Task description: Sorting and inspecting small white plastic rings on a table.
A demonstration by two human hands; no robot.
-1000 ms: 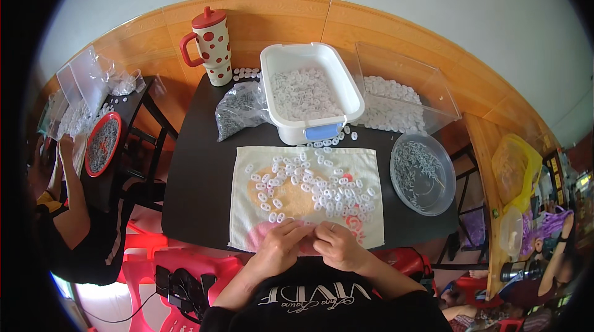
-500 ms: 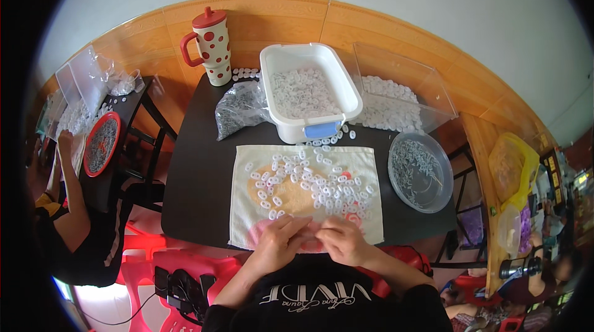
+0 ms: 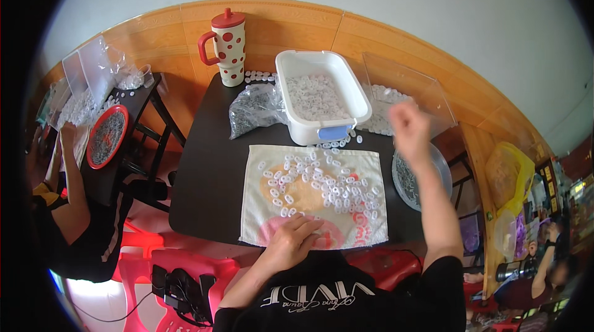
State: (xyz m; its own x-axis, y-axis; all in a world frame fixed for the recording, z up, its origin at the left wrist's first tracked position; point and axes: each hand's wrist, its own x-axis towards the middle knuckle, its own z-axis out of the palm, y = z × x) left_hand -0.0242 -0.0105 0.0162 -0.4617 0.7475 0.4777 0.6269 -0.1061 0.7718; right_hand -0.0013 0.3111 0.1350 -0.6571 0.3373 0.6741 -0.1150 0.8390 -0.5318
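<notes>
My left hand point(image 3: 293, 237) rests on the near edge of a cream towel point(image 3: 255, 199), its fingers stretched toward the right and slightly apart; nothing shows in them. Small white oval pieces with two holes point(image 3: 337, 194) lie scattered on the towel just beyond. My right hand point(image 3: 409, 126) is raised and blurred, far to the right, in front of a clear bin point(image 3: 427, 94) with a heap of white pieces point(image 3: 377, 123). Its fingers are smeared, so what it holds cannot be made out. Below that forearm, a round clear tub point(image 3: 442, 174) of grey bits is partly covered.
A white basin point(image 3: 365, 112) of white pieces stands at the back of the dark table point(image 3: 204, 177). Beside it are a bag of grey bits point(image 3: 253, 109) and a red-dotted tumbler point(image 3: 231, 53). At left, another person's arm point(image 3: 74, 174) is near a red tray point(image 3: 93, 162).
My hands were together over the towel's near edge. The right has lifted away, far and to the right, up to the clear bin; the left has stayed on the towel.
</notes>
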